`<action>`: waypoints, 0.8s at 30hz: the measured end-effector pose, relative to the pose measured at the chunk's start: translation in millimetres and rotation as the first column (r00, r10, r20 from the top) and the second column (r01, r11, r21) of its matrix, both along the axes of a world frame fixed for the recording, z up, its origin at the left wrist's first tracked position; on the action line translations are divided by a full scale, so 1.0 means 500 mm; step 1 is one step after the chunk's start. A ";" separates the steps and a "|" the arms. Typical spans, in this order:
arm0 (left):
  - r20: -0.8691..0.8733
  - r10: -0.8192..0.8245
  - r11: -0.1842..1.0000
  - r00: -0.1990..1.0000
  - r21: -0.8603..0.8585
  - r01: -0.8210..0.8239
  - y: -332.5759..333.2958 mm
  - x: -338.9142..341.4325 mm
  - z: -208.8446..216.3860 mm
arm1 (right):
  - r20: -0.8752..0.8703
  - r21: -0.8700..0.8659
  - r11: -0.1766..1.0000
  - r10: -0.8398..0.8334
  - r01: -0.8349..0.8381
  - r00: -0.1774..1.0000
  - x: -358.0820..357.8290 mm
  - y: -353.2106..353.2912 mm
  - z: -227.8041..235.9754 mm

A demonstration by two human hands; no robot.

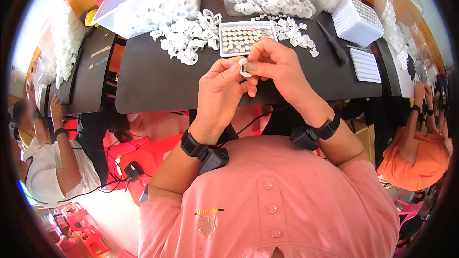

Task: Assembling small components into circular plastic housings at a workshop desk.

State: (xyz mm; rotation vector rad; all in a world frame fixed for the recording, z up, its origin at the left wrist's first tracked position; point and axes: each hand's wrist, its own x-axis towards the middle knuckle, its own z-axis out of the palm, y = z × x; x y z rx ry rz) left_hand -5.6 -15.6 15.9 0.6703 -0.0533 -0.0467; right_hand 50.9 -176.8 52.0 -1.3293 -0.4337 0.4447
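Note:
My left hand (221,88) and my right hand (278,66) meet above the table's near edge, just below a white tray (225,55). Between their fingertips is a small round white plastic part (245,74) with a dark piece at its middle. The left thumb and fingers pinch it from one side, the right thumb and forefinger from the other. My fingers cover much of it. The tray holds rows of small round gold-coloured discs (237,38). Left of it lies a heap of white plastic parts (190,38); small flat white pieces (292,32) lie to its right.
Clear bins (158,15) of white parts stand at the back of the dark table (153,79). To the right are a black-handled tool (338,50), stacked white trays (356,21) and a single white tray (366,64). Other people work at both sides.

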 end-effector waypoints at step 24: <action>0.072 0.095 0.977 0.993 0.187 -0.107 -0.020 -0.016 0.008 | 0.446 -0.003 0.991 -0.117 0.132 0.887 -0.032 -0.009 -0.020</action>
